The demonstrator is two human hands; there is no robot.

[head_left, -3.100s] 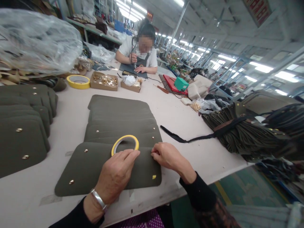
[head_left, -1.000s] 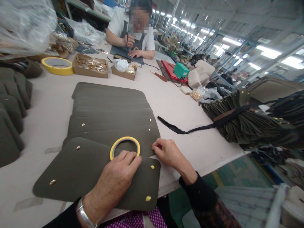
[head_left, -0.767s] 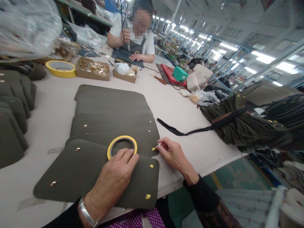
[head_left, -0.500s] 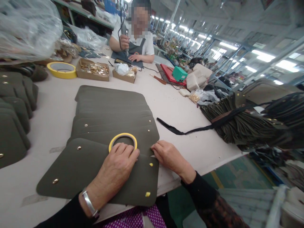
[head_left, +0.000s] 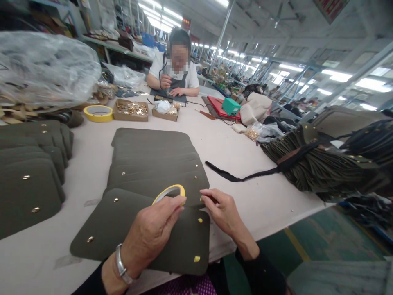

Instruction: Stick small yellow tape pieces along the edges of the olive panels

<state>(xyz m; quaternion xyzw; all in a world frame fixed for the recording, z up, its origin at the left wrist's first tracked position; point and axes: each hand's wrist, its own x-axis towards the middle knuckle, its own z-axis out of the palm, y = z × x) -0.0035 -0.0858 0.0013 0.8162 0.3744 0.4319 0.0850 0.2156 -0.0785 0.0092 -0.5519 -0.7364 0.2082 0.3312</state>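
My left hand (head_left: 150, 229) is closed around a roll of yellow tape (head_left: 182, 190), which tilts up over the panels. Thumb and forefinger of my right hand (head_left: 224, 211) pinch a small bit of yellow tape (head_left: 201, 198) just right of the roll. Under both hands lie overlapping dark olive panels (head_left: 150, 143) with rounded corners and gold studs. The nearest right-hand panel (head_left: 175, 254) carries two small yellow tape pieces (head_left: 200, 220) near its right edge. Beside it, partly under my left forearm, another panel (head_left: 101, 221) shows two gold studs.
More studded panels (head_left: 39, 164) are layered at left. A second yellow tape roll (head_left: 98, 114) and boxes of gold metal parts (head_left: 130, 111) stand farther back. A black strap (head_left: 227, 174) runs to a bundle of olive pieces (head_left: 291, 164) at right. Across the table sits a co-worker (head_left: 175, 65).
My left hand has lifted and tilted the tape roll, which lay flatter on the panels before. A yellow tape bit now shows in my right fingers. The view has shifted slightly.
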